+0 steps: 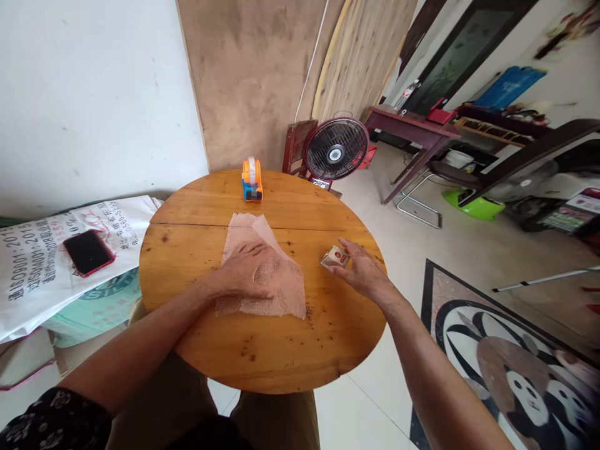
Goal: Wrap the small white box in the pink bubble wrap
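The left hand (246, 270) is laid palm down, fingers extended, on a sheet of bubble wrap (285, 300). A small printed box (334, 257), its contents hidden, is flanked by the parted thumb and fingers of the right hand (359, 267); whether it is gripped cannot be told. Tape (252, 170) is carried in an orange-and-blue dispenser (254, 195). All are supported by a round wooden table (290, 369); beyond it, a fan (336, 150) is seen on the tiled floor (398, 237).

Opens onto pale floor tiles (365, 400) with a panda design (529, 387). Has a white wall (94, 94), brown plywood board (253, 75) and dark-red wooden table (412, 122) behind.
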Tool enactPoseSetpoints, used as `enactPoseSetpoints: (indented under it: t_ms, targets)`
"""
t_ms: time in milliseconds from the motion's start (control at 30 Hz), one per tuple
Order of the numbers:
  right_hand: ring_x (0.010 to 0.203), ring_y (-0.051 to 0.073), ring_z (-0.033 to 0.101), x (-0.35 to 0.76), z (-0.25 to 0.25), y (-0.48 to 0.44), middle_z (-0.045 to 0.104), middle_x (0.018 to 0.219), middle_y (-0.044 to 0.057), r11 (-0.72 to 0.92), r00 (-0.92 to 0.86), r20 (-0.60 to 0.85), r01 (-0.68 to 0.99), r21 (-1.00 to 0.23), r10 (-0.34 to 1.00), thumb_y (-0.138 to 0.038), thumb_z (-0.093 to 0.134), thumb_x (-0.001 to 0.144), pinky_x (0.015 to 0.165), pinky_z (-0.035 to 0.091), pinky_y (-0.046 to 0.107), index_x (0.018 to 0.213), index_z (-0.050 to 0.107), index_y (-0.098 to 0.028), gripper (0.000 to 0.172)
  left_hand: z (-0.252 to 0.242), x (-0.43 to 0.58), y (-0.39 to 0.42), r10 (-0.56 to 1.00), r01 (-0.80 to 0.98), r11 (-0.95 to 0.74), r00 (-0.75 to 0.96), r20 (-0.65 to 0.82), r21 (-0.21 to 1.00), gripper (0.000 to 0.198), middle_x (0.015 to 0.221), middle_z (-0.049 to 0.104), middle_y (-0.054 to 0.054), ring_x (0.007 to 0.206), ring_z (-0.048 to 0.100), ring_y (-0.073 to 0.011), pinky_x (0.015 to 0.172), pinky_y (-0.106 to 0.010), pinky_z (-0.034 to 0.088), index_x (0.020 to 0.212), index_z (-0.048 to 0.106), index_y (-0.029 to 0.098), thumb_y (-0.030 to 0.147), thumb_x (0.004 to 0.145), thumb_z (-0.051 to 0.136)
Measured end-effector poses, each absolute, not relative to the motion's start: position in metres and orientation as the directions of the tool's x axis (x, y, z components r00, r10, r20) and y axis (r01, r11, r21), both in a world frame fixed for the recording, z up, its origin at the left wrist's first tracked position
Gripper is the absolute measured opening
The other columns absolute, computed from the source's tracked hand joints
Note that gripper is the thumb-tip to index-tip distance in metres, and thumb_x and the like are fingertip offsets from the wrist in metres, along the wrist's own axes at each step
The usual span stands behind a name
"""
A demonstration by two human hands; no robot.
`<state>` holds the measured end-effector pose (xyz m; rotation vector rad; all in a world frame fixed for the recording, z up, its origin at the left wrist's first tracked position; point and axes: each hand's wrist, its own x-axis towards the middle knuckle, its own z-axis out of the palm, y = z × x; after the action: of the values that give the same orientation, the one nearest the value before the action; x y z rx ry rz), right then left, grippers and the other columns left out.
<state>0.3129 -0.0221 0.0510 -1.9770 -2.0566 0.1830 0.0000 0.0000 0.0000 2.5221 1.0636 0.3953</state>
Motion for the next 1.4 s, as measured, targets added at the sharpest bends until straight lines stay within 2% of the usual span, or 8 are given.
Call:
enactPoseSetpoints:
  t_ms: [200,300,500,600,733,967,1233,1400]
  targets:
    - [0.082,0.028,0.067,0.307,0.053,-0.027,0.074,0.091,0.009,-0.109,0.118,-0.015,0.848,-0.518,0.993,-0.038,0.071,0.073,0.076,0.052,0.04,0.112,0.066,-0.019,0.044,0.006,0.0,-0.004,0.759,0.639,-0.596,0.646,0.082,0.486,0.095,0.153,0.043,-0.017,0.143,0.033,-0.0418,0.116,-0.055,0.027,0.144,0.04,0.019,0.059,0.065,0.075]
    - [0.094,0.025,0.067,0.286,0.07,-0.044,0.072,0.105,0.007,0.021,-0.128,-0.061,0.56,-0.828,0.99,-0.042,0.072,0.074,0.083,0.051,0.037,0.113,0.064,-0.021,0.044,0.007,0.001,-0.005,0.779,0.644,-0.562,0.623,0.07,0.519,0.099,0.153,0.041,-0.017,0.142,0.033,-0.0426,0.114,-0.054,0.03,0.144,0.038,0.018,0.059,0.063,0.076]
    - [0.102,0.022,0.061,0.216,0.084,-0.051,0.065,0.114,0.004,0.007,-0.701,-0.225,0.311,-0.95,0.677,-0.031,0.077,0.07,0.084,0.048,0.032,0.115,0.065,-0.022,0.048,0.006,0.001,-0.004,0.8,0.657,-0.542,0.594,0.082,0.523,0.086,0.146,0.048,-0.022,0.135,0.041,-0.0423,0.111,-0.055,0.033,0.14,0.042,0.012,0.051,0.07,0.073]
    - [0.095,0.02,0.059,0.199,0.068,-0.027,0.065,0.099,0.001,-0.054,-0.697,-0.233,0.27,-0.961,0.678,-0.028,0.078,0.063,0.082,0.046,0.031,0.103,0.065,-0.02,0.043,0.005,0.0,-0.002,0.763,0.613,-0.586,0.638,0.105,0.531,0.086,0.144,0.05,-0.021,0.136,0.043,-0.0401,0.112,-0.052,0.032,0.14,0.042,0.012,0.048,0.068,0.075]
    - [0.086,0.018,0.056,0.204,0.048,0.0,0.061,0.088,-0.002,-0.083,-0.501,-0.205,0.254,-0.964,0.84,-0.026,0.076,0.058,0.078,0.044,0.03,0.095,0.06,-0.02,0.041,0.001,-0.004,0.002,0.722,0.543,-0.61,0.681,0.122,0.578,0.122,0.159,0.032,-0.022,0.147,0.027,-0.0403,0.12,-0.052,0.02,0.154,0.022,0.012,0.06,0.059,0.082]
    - [0.082,0.019,0.056,0.214,0.034,0.004,0.061,0.085,-0.002,-0.045,-0.373,-0.187,0.357,-0.933,0.909,-0.032,0.073,0.058,0.076,0.044,0.031,0.093,0.056,-0.021,0.04,0.007,-0.021,0.004,0.793,0.616,-0.54,0.601,0.1,0.574,0.107,0.161,0.029,-0.02,0.149,0.025,-0.0387,0.121,-0.053,0.023,0.156,0.021,0.015,0.049,0.07,0.075]
    - [0.083,0.02,0.056,0.2,0.046,0.01,0.064,0.092,0.002,0.251,-0.402,-0.006,0.583,-0.773,0.916,-0.027,0.066,0.067,0.074,0.045,0.031,0.099,0.059,-0.021,0.034,0.0,-0.027,0.01,0.785,0.594,-0.547,0.608,0.116,0.591,0.119,0.162,0.025,-0.021,0.15,0.025,-0.0379,0.12,-0.055,0.023,0.157,0.012,0.017,0.049,0.065,0.079]
    - [0.092,0.025,0.061,0.187,0.045,0.008,0.069,0.111,0.007,0.453,-0.549,0.004,0.684,-0.571,0.836,-0.019,0.063,0.072,0.08,0.044,0.034,0.132,0.055,-0.024,0.061,-0.001,-0.031,0.013,0.774,0.556,-0.55,0.62,0.13,0.624,0.123,0.163,0.022,-0.022,0.15,0.022,-0.0394,0.119,-0.056,0.024,0.158,0.01,0.016,0.057,0.065,0.079]
